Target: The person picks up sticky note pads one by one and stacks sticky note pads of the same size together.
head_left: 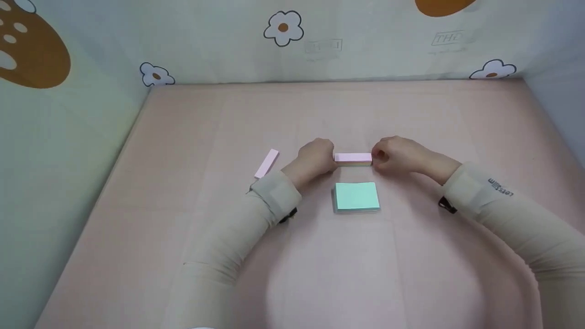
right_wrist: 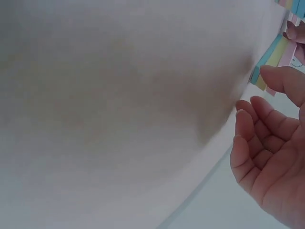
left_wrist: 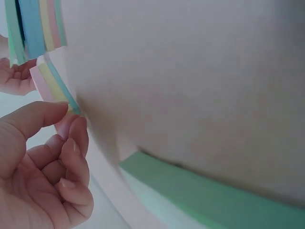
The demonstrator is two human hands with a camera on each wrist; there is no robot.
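A narrow stack of sticky-note strips (head_left: 353, 157), pink on top with yellow and blue layers below, lies crosswise between the two hands. My left hand (head_left: 317, 156) pinches its left end between thumb and index finger, as the left wrist view shows. At the other end is my right hand (head_left: 397, 155); in the right wrist view its thumb (right_wrist: 279, 81) overlaps the strip stack (right_wrist: 275, 62), while its loosely bent fingers stay apart from the thumb. Whether that thumb touches the stack cannot be told. Closer to the body lies a green sticky-note pad (head_left: 357, 196).
Left of the left hand a separate pink strip pad (head_left: 267, 163) lies slanted, partly behind the sleeve. Its layered colours (left_wrist: 35, 26) show at the left wrist view's top. Everything lies on a pink cloth surface (head_left: 205, 137), with a flower-print curtain (head_left: 219, 41) behind.
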